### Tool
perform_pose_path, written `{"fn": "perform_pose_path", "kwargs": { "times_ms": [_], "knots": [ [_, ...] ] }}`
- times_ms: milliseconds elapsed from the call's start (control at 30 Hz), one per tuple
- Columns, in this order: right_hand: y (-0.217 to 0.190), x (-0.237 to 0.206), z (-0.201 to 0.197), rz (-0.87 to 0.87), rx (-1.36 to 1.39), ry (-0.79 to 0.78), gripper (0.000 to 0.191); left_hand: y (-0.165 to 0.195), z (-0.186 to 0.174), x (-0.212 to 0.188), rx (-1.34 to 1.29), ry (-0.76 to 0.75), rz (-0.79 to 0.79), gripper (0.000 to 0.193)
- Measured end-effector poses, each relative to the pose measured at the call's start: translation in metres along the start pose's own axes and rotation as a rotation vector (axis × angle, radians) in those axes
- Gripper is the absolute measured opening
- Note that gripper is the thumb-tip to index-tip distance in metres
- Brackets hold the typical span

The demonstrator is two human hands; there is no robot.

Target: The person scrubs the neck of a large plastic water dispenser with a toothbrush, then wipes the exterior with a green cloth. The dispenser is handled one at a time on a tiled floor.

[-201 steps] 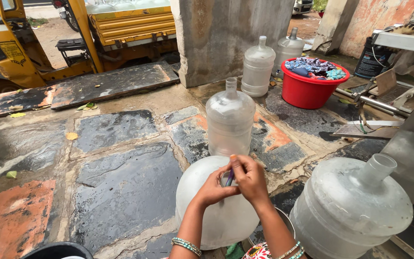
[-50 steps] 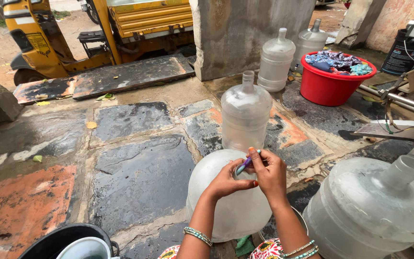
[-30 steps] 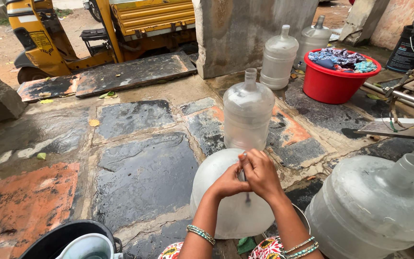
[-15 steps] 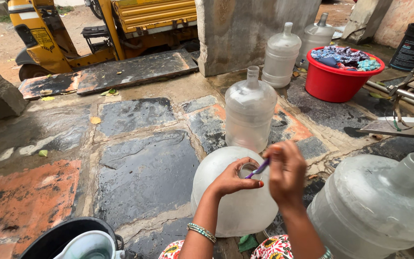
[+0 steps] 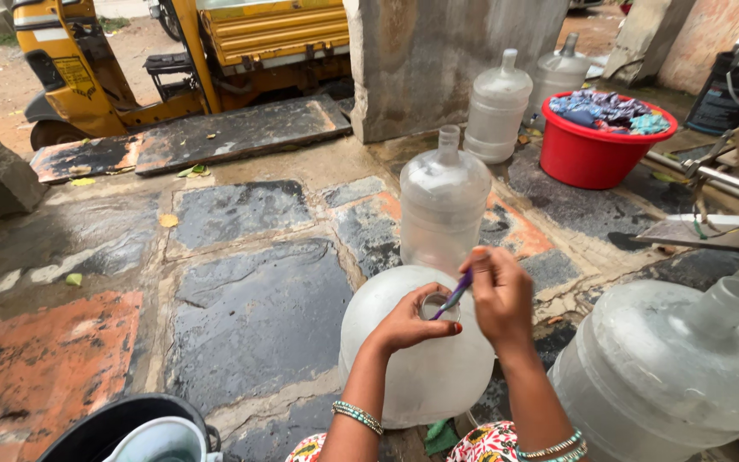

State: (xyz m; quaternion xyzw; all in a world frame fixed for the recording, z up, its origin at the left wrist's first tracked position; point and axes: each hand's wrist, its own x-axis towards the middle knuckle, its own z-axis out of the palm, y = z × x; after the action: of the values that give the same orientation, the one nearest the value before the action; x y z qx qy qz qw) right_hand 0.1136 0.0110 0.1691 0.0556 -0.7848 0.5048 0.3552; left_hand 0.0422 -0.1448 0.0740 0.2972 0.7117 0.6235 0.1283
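Near jug (image 5: pixel 416 359) stands close in front of the person, mouth up. Left hand (image 5: pixel 408 321) curls around the neck, gripping it, likely to steady the opening. Right hand (image 5: pixel 499 295) pinches a thin purple stick (image 5: pixel 455 298), tip angled into the mouth. More jugs stand far (image 5: pixel 444 201) and right (image 5: pixel 669 368); red tub (image 5: pixel 605 141) beyond.

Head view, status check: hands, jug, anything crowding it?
Left hand grips mouth of large translucent plastic water jug. Right hand holds thin purple stick angled into the opening. Second big clear jug close at right.
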Motion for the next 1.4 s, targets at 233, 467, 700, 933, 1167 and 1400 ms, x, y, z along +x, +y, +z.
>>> {"fn": "perform_pose_path", "kwargs": {
  "times_ms": [233, 467, 700, 933, 1167, 1400],
  "knots": [
    [-0.009, 0.023, 0.023, 0.08, -0.206, -0.138, 0.047, 0.003, 0.0, 0.003, -0.021, 0.057, 0.014, 0.064],
    [0.039, 0.0, 0.051, -0.169, -0.197, -0.221, 0.045, -0.005, -0.002, 0.009, -0.036, 0.118, 0.158, 0.061],
    [0.013, 0.007, 0.017, 0.037, 0.022, -0.116, 0.041, 0.005, -0.003, 0.005, 0.059, 0.153, -0.014, 0.051],
    [0.014, 0.004, 0.016, 0.115, 0.02, -0.002, 0.049, 0.003, -0.001, 0.007, 0.124, 0.131, -0.04, 0.051],
    [0.031, 0.007, 0.043, 0.045, -0.18, -0.204, 0.052, 0.0, -0.003, 0.008, -0.055, 0.06, 0.116, 0.063],
    [-0.004, 0.006, 0.004, 0.008, 0.006, 0.0, 0.05, 0.002, -0.004, 0.004, 0.092, 0.116, 0.011, 0.053]
  ]
}}
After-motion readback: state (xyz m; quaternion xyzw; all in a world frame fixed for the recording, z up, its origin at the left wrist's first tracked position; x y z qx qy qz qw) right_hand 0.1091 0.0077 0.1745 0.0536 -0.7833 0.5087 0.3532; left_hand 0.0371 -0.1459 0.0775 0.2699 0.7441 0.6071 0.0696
